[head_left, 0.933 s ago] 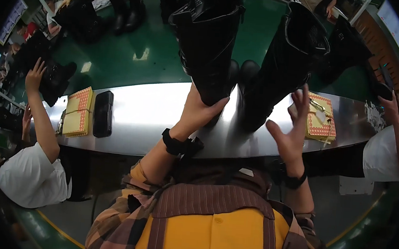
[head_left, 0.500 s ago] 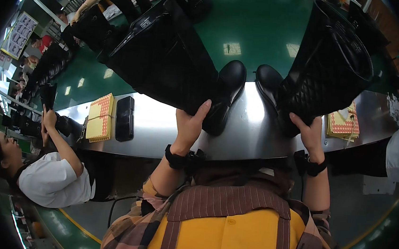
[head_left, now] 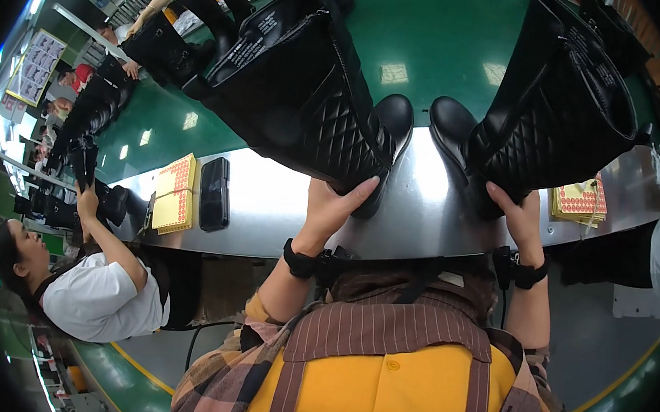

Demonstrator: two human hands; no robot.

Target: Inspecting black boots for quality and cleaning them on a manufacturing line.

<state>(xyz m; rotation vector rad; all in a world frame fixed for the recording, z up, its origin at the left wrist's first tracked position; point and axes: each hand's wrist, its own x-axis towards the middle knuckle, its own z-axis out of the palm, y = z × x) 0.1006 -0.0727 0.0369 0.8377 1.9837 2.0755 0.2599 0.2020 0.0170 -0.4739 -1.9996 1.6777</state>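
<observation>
Two tall black boots with quilted panels stand in front of me, toes toward the middle. My left hand [head_left: 337, 210] is closed round the heel end of the left boot [head_left: 307, 110], its thumb along the back and its fingers hidden behind. The right boot [head_left: 537, 122] is gripped low at the heel by my right hand [head_left: 519, 211], thumb showing. Both shafts lean outward, and their open tops show dark linings with pale print. The soles are over the metal strip [head_left: 283, 202] at the near side of the bench; whether they touch it I cannot tell.
Beyond the strip runs a green work surface [head_left: 415, 41]. Left of my hands lie a stack of yellow cards [head_left: 174, 196] and a black case [head_left: 215, 194]; more cards [head_left: 579, 203] lie at the right. A co-worker [head_left: 103, 288] handles a boot at the left. More boots [head_left: 167, 47] stand farther off.
The left boot has turned, so its quilted side and zip now show. My left hand has shifted slightly right along its heel. My right hand keeps its grip.
</observation>
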